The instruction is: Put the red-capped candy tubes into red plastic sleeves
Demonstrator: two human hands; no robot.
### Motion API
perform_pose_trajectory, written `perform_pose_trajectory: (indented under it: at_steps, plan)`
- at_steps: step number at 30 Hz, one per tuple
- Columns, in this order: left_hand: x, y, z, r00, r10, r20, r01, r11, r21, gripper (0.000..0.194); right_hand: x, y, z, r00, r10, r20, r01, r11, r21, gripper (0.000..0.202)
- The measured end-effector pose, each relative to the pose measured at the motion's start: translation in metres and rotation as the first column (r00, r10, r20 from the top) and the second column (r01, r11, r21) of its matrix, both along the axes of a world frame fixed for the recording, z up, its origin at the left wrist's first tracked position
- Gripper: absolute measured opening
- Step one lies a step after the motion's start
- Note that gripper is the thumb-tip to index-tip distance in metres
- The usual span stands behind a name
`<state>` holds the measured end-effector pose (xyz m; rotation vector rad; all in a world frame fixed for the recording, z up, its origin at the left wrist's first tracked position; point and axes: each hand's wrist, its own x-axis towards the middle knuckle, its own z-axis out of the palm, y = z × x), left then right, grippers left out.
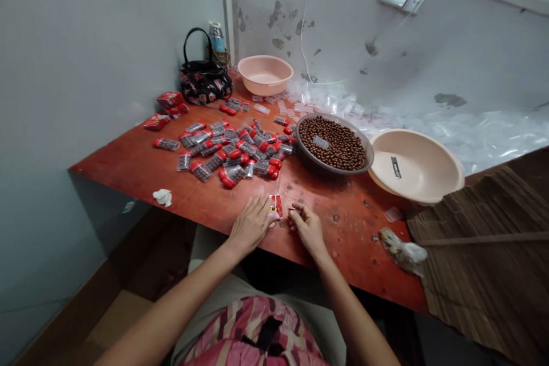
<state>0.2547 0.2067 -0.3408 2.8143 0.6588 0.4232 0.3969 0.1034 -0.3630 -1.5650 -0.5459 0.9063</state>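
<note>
My left hand [251, 222] lies flat near the table's front edge, fingers stretched out, its thumb at the lower edge of a small red and yellow printed packet [276, 206]. To the right of that packet, my right hand [307, 225] has its fingers curled together in a pinch; whatever is between them is hidden. Beyond both hands spreads a heap of small clear packs with red ends and dark balls inside [208, 164]. A grey basin [302, 157] full of brown chocolate-like balls stands behind my right hand, with a small clear plastic tray [320, 142] on top of the balls.
A pale pink basin [448, 174] stands at the right, another basin [246, 83] at the back. Clear plastic pieces [386, 117] pile along the wall. A black handbag [203, 83] and red packages [170, 100] sit at the left; cardboard [484, 257] covers the right corner.
</note>
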Motion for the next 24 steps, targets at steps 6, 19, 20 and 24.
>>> perform_pose_trajectory:
  at_steps: [6, 19, 20, 24]
  plan:
    - [0.014, -0.004, -0.020, 0.998, 0.055, -0.022, -0.056, 0.998, -0.023, 0.036, 0.002, -0.006, -0.002, 1.000, 0.000, -0.011, 0.000, 1.000, 0.017, 0.031]
    - [0.008, -0.009, -0.013, 0.960, -0.009, 0.281, 0.030, 0.997, -0.070, 0.027, -0.011, 0.028, 0.014, 0.994, 0.094, -0.046, -0.091, 0.994, 0.060, 0.030]
    - [0.008, -0.009, -0.010, 0.953, -0.015, 0.303, 0.041, 0.996, -0.080, 0.027, -0.011, 0.029, 0.015, 0.993, 0.102, -0.056, -0.098, 0.993, 0.071, 0.028]
    - [0.003, -0.009, 0.003, 0.907, 0.172, 0.385, -0.057, 0.955, -0.292, 0.033, -0.007, 0.031, 0.021, 0.999, 0.052, -0.008, -0.051, 0.996, 0.080, 0.024]
